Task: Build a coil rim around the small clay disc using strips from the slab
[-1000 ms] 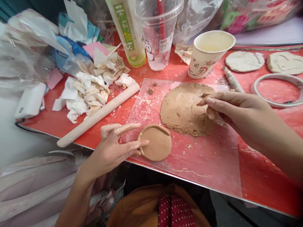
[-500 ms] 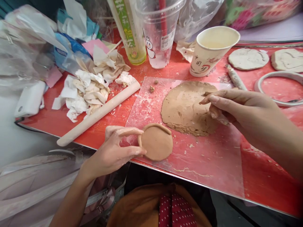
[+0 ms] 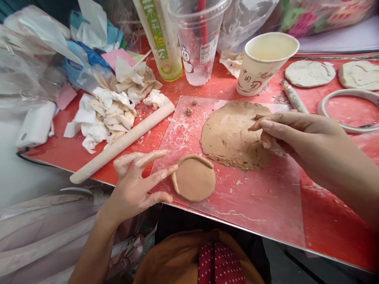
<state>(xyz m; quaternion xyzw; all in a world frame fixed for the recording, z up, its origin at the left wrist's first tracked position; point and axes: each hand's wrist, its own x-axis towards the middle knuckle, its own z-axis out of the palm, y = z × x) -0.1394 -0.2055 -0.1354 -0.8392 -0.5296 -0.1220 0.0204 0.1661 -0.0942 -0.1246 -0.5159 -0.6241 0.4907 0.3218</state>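
While L hand (image 3: pixel 133 187) is splayed, R hand (image 3: pixel 304 132) pinched, coil (image 3: pixel 194 157) arcs L to upper R round disc (image 3: pixel 197 179).

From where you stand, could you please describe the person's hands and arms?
The left hand and right hand are bare, with no gloves, rings or bracelets visible. No sleeves show on the forearms, and the fingers look clay-smeared.

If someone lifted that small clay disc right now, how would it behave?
The small clay disc would probably sag, as it looks thin and damp. Its raised coil, lining only part of the edge, might come loose. Lying flat, the disc seems unlikely to roll if pushed.
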